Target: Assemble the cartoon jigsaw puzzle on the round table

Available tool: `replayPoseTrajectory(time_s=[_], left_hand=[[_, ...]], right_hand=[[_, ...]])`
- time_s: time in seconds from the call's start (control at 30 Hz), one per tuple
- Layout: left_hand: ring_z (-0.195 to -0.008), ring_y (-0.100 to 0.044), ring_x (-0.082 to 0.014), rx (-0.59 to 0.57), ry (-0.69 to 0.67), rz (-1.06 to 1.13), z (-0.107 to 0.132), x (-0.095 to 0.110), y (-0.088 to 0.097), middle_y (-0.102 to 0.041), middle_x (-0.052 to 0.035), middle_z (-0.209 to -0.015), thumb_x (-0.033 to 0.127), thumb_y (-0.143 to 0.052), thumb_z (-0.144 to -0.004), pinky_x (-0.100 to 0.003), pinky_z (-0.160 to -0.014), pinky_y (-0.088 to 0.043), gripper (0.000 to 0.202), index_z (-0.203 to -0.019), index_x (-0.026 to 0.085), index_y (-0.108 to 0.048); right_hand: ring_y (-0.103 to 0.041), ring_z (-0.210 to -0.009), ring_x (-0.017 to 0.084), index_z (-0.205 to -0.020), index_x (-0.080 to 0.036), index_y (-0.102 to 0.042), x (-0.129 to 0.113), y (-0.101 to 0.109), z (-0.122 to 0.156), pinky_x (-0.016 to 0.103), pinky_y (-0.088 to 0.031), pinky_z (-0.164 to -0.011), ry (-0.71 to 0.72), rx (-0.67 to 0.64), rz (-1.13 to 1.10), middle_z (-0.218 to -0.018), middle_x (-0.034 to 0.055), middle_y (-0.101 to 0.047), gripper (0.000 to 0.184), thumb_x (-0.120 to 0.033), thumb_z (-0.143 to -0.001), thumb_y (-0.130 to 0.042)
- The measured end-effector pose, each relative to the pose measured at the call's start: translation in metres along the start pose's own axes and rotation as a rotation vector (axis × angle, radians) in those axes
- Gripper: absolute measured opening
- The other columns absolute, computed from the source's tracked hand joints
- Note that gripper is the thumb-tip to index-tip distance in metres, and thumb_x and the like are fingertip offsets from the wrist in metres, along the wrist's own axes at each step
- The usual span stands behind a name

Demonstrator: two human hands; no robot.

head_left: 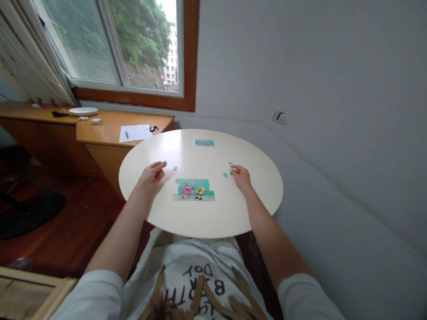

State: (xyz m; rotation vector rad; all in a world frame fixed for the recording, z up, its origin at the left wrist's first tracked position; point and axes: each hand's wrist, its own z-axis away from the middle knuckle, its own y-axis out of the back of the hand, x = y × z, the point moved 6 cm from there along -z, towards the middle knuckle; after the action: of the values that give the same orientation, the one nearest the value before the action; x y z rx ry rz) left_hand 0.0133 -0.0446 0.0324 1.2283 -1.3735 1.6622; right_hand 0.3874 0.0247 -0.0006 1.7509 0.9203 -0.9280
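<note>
My left hand (pixel 153 172) pinches a small teal puzzle piece (pixel 165 163) over the left side of the round table. Just right of it lies a loose teal piece (pixel 175 168). Across the table, the thumb and forefinger of my right hand (pixel 240 176) close around another teal piece (pixel 231 169). Two more loose pieces lie by those fingertips, one beyond (pixel 230 163) and one nearer me (pixel 225 175). Between my hands rests a largely joined jigsaw puzzle (pixel 193 190) with cartoon figures; its upper and right edges are uneven.
A small picture card (pixel 203 143) lies at the far side of the white table (pixel 200 222). Behind on the left, a wooden desk (pixel 110 120) bears a paper sheet (pixel 135 133), keys (pixel 152 128) and a white plate (pixel 83 111). The wall (pixel 333 133) runs along the right.
</note>
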Motion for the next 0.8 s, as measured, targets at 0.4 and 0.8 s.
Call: replayPoseTrajectory(time_s=[0.4, 0.8], left_hand=[[-0.043, -0.037, -0.0014, -0.121, 0.151, 0.079, 0.005, -0.009, -0.008, -0.054, 0.002, -0.057, 0.005, -0.075, -0.06, -0.014, -0.037, -0.028, 0.017, -0.067, 0.009, -0.061], [-0.049, -0.054, -0.0051, -0.137, 0.22, 0.013, 0.008, -0.014, -0.011, -0.061, -0.001, -0.06, -0.001, -0.067, -0.07, -0.014, -0.05, -0.05, 0.01, -0.075, 0.008, -0.066]], right_hand=[[-0.059, -0.062, 0.016, -0.095, -0.017, -0.069, 0.0, 0.0, 0.001, 0.027, -0.044, -0.059, -0.006, 0.001, -0.002, -0.065, 0.0021, -0.067, 0.038, -0.023, -0.066, -0.046], [-0.062, -0.065, 0.017, -0.095, -0.017, -0.069, 0.003, -0.001, -0.001, 0.027, -0.046, -0.061, 0.009, -0.001, -0.01, -0.064, 0.0015, -0.067, 0.038, -0.023, -0.066, -0.046]])
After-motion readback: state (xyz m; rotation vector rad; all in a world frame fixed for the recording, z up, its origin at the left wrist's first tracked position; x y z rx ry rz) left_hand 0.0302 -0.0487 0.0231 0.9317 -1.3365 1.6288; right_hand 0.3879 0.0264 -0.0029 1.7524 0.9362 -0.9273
